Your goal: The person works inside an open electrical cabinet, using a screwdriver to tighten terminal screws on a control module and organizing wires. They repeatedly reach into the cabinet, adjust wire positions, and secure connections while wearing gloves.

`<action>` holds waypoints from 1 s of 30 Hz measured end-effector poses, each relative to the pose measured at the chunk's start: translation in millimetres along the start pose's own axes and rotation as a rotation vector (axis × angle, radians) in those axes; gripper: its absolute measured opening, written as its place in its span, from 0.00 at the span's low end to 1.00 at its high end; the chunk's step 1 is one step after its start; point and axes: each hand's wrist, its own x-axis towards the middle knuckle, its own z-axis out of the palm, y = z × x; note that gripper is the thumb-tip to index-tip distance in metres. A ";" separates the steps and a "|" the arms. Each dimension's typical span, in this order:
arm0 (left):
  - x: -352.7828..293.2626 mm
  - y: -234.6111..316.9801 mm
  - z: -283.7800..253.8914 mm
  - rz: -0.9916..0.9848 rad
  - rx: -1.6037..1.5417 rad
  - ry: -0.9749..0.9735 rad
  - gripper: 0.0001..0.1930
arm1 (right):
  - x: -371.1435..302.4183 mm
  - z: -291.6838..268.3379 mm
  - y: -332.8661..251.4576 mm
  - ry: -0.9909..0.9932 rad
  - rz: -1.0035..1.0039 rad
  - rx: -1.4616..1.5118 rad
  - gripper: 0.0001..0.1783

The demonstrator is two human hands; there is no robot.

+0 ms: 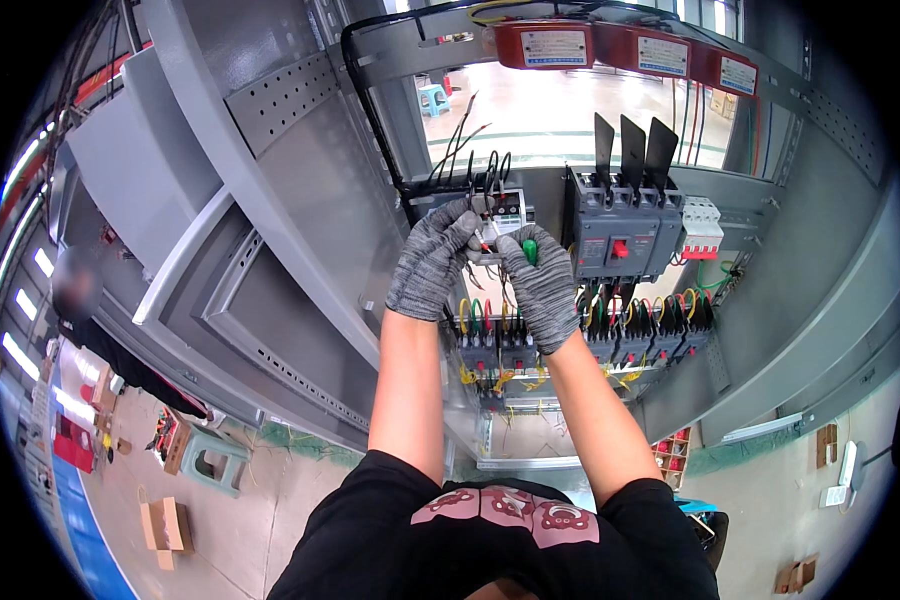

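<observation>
1. Wires (491, 183): thin, dark, and set at the middle of the open grey cabinet (305, 170), between the two gloved hands and just in front of a small switch unit (510, 208). Their exact number cannot be told.
2. Left hand (433, 258): one; thumb and fingertips narrowed, apparently pinching a wire.
3. Right hand (542, 285): one; fingers curled around a green-handled tool (530, 251), thumb and forefinger close to the same wires. Whether these two also grip a wire cannot be told.
4. Progress, as judged: the wiring is partly done. Coloured wires seem joined to the lower row of breakers (631, 347); at upper left, at least two dark leads (457, 140) end free and appear left to connect.
5. Right of the hands: one large breaker (620, 235) with one red lever and three upright black plates (632, 150); beside it, one small white-and-red breaker (701, 230).
6. Above: three red-brown blocks (658, 52) on a crossbar.
7. Surroundings: two stools, one blue (433, 98) and one pale green (215, 460); at far left, one other person (120, 350).
</observation>
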 end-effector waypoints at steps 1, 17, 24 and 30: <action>0.4 -0.4 -0.8 0.018 0.027 0.012 0.18 | -0.4 -0.3 0.6 0.001 -0.006 -0.014 0.11; 2.4 5.1 8.5 0.087 0.310 0.062 0.09 | -3.4 8.3 -4.3 0.190 -0.304 -0.285 0.07; 4.9 8.8 7.9 0.047 0.260 0.019 0.10 | -6.7 2.9 -4.1 0.035 0.039 0.137 0.05; 3.1 13.1 10.7 0.006 0.255 0.039 0.11 | -5.3 0.2 -5.4 -0.083 0.250 0.415 0.06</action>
